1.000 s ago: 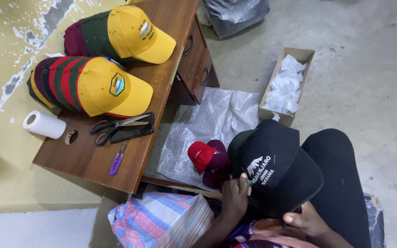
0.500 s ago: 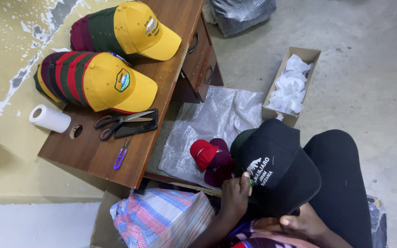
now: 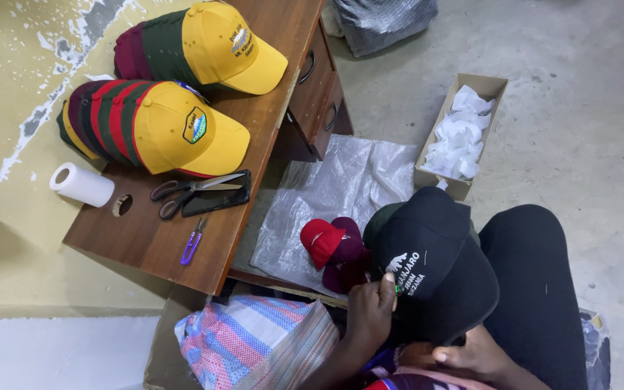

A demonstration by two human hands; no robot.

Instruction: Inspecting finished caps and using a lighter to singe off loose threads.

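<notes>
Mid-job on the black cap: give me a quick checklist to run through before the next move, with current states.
1. Black cap held in the lap: ok, both hands are on it.
2. Left hand at the cap's front edge, pinching something small and green: ok; what it is, cannot tell.
3. Right hand under the brim: ok, grip partly hidden.
4. Scissors within reach: cannot tell; they lie on the wooden desk.
5. Purple snips near the desk edge: ok.
6. Red cap on the plastic sheet: ok.

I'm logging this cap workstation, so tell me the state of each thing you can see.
black cap: held by both hands
left hand: fingers pinching the cap's front
right hand: under the brim
scissors: closed, lying on desk
cardboard box: open, holding white paper
desk drawers: shut
</notes>
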